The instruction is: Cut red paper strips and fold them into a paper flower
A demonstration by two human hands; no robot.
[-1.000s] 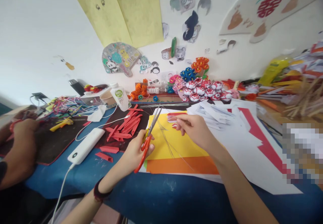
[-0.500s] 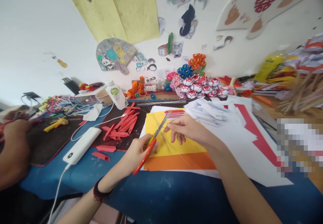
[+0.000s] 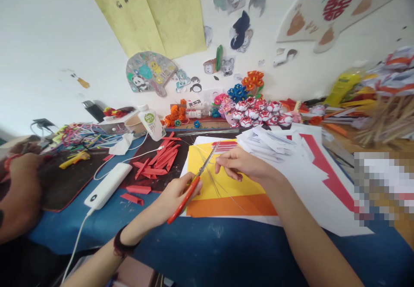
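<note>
Two bare hands are seen over a yellow paper sheet [image 3: 223,183] laid on an orange paper sheet [image 3: 231,206]. The left hand [image 3: 176,194] is closed around the handles of red-handled steel scissors [image 3: 194,183]; the handle loops are hidden by the fingers, and the blades are directed toward 1 o'clock. The right hand [image 3: 241,164] is narrowed to a pinch at the blade tips; thin grey wire strands [image 3: 215,185] are seen beneath it, but what is pinched is too fine to be made out.

At 9 o'clock from the scissors, a white rectangular power bank [image 3: 108,185] is placed, its cable cut off at the lower edge. At 11 o'clock, folded red paper strips [image 3: 160,157] are piled beside a white plastic bottle with a green round label [image 3: 150,123]; the label figures cannot be read reliably. A co-worker's hand [image 3: 19,192] is cut off at the left edge. A pixelated block [image 3: 383,183] conceals the area at 3 o'clock.
</note>
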